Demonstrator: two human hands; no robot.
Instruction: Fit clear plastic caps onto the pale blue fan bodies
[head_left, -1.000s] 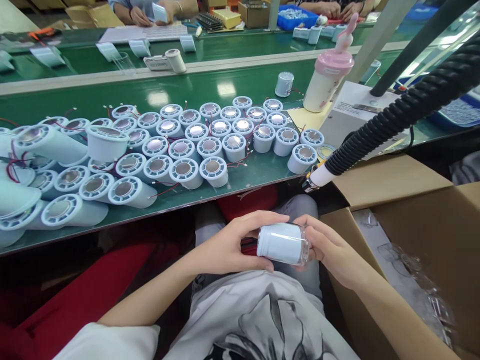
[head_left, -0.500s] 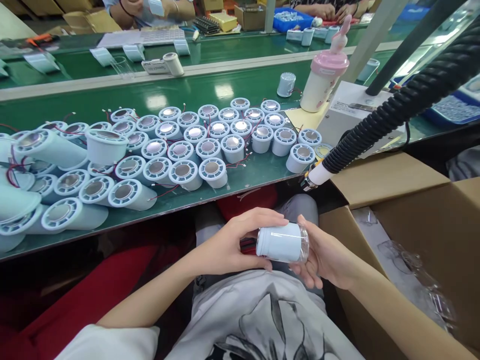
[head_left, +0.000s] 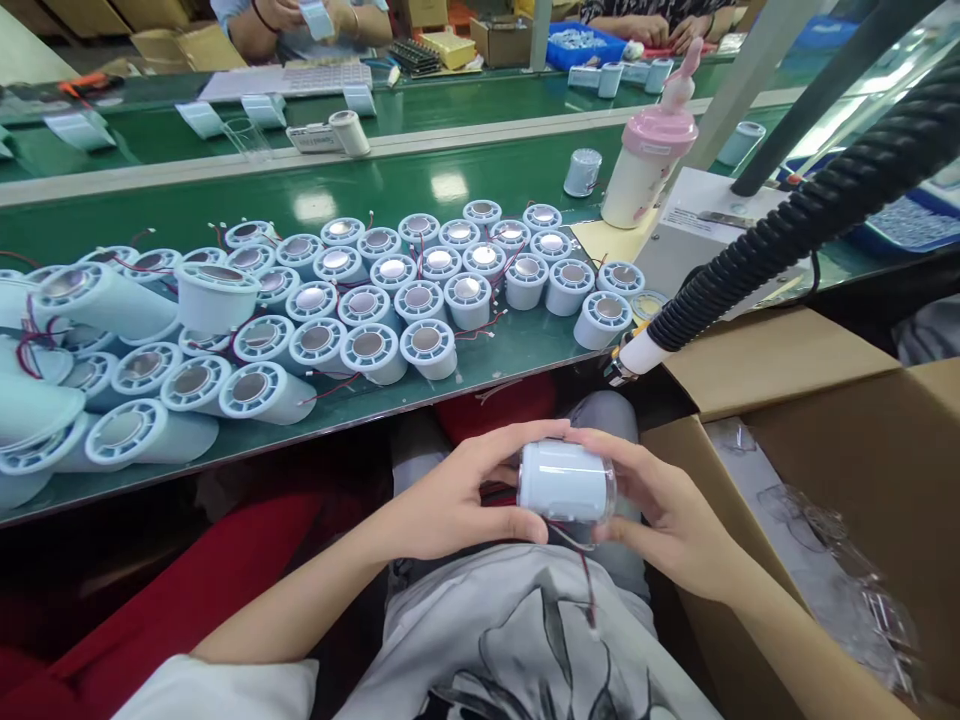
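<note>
Above my lap, a light blue cylindrical housing (head_left: 564,482) lies on its side inside a clear plastic sleeve (head_left: 610,490), whose rim shows at the right end. My left hand (head_left: 480,495) grips the left end, thumb below and fingers over the top. Around the right end curls my right hand (head_left: 671,510), fingers on top and thumb low at the rim. Thin dark red wires (head_left: 587,585) dangle beneath the housing. Many similar blue housings (head_left: 427,345) with round metal discs in their ends stand or lie on the green bench (head_left: 480,365).
An open cardboard box (head_left: 847,430) with clear plastic pieces (head_left: 832,545) is at my right. A black ribbed hose (head_left: 757,230) reaches down beside a pink-lidded bottle (head_left: 649,165). Across the bench, a co-worker's hands (head_left: 334,18) hold a pale blue part.
My right hand has turned from beneath the right end to grip it from above and below. The clear sleeve covers more of the housing, and wires now hang in view.
</note>
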